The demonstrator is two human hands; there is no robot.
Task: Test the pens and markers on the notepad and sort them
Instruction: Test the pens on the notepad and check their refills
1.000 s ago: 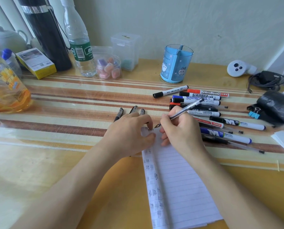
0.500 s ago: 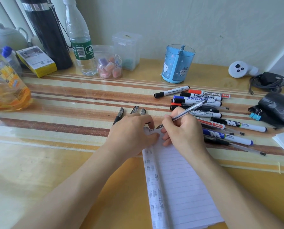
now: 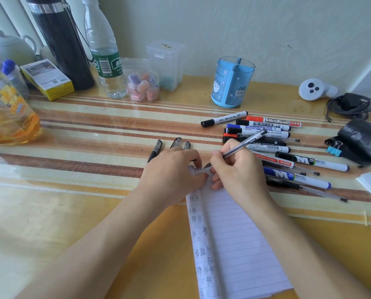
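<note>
A clear pen (image 3: pixel 245 143) is pinched by the right grip (image 3: pixel 238 171), tip on the notepad (image 3: pixel 234 234) pressed under the relaxed left grip (image 3: pixel 173 169).

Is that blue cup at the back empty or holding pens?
Empty of pens: nothing sticks up past the rim of the blue cup, and its see-through walls show only dividers.

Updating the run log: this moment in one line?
step: pen test | right hand: grips clear pen, tip at top edge of notepad | left hand: presses notepad
</note>
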